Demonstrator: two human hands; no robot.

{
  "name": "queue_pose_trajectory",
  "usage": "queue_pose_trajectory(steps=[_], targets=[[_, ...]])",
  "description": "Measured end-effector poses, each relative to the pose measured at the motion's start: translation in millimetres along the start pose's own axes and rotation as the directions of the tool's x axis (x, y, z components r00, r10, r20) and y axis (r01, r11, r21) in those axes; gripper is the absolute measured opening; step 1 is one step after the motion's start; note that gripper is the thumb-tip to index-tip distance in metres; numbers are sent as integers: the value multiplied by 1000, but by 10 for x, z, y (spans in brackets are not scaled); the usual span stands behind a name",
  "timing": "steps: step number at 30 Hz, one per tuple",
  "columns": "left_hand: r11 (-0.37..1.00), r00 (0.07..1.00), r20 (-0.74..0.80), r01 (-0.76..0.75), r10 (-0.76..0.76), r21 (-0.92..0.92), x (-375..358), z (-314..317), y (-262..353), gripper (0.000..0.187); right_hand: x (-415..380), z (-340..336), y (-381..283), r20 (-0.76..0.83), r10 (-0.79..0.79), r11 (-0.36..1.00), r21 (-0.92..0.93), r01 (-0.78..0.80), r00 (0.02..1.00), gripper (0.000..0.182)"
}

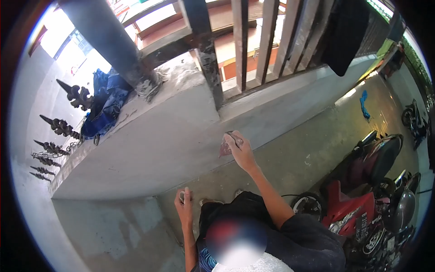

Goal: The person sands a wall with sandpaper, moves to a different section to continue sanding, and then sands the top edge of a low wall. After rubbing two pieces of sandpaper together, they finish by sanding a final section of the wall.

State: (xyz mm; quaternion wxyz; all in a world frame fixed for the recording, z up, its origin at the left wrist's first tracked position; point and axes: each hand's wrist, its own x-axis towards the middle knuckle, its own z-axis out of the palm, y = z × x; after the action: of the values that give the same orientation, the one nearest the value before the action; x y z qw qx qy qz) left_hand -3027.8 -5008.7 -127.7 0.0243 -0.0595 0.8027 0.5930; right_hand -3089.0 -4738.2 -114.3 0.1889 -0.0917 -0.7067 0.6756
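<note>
My right hand (241, 149) is closed around a folded, dusty reddish piece of sandpaper (225, 149), held at the face of the low grey wall (172, 145). Whether the sheet presses on the wall is hard to tell. Lower and to the left, my left hand (184, 206) hangs near my body with its fingers curled. Something pale and greyish shows between those fingers, too small to name. White dust coats the fingers of my right hand.
A metal railing (240, 50) and a post (106, 41) rise from the wall. Blue cloth (106, 106) and spiked metal finials (63, 127) sit at left. Parked motorcycles, one red (349, 204), stand at right. A blue rag (364, 104) lies on the floor (290, 145).
</note>
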Motion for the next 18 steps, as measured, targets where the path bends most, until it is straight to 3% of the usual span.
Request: queue_pose_trajectory(steps=[1, 4, 5, 7, 8, 10, 11, 13, 18], targets=[[998, 993, 109, 45, -40, -50, 30, 85, -49, 33, -51, -75, -103, 30, 109, 993, 38, -110, 994, 22], [954, 915, 385, 211, -118, -211, 23, 442, 204, 30, -212, -309, -398, 119, 206, 963, 151, -222, 971, 21], [954, 912, 393, 215, -119, -210, 23, 589, 328, 30, -272, -386, -470, 111, 210, 963, 148, -225, 971, 21], [897, 804, 588, 325, -94, -300, 19, 873, 518, 33, -386, -545, -559, 194, 279, 931, 186, -315, 940, 20], [895, 800, 592, 327, -92, -303, 10, 990, 530, 33, -442, -621, -545, 189, 280, 932, 182, -314, 941, 20], [739, 690, 704, 560, -167, -374, 9, 1199, 539, 33, -563, -754, -473, 218, 337, 870, 301, -391, 916, 25], [741, 686, 709, 560, -163, -371, -7, 1284, 569, 33, -617, -809, -419, 210, 335, 872, 301, -387, 919, 25], [518, 662, 727, 694, -184, -501, -34, 1438, 651, 26, -694, -899, -357, 201, 389, 756, 487, -437, 899, 32], [591, 710, 679, 633, -186, -500, 3, 1695, 841, 26, -816, -1068, -376, 166, 386, 686, 607, -403, 907, 36]])
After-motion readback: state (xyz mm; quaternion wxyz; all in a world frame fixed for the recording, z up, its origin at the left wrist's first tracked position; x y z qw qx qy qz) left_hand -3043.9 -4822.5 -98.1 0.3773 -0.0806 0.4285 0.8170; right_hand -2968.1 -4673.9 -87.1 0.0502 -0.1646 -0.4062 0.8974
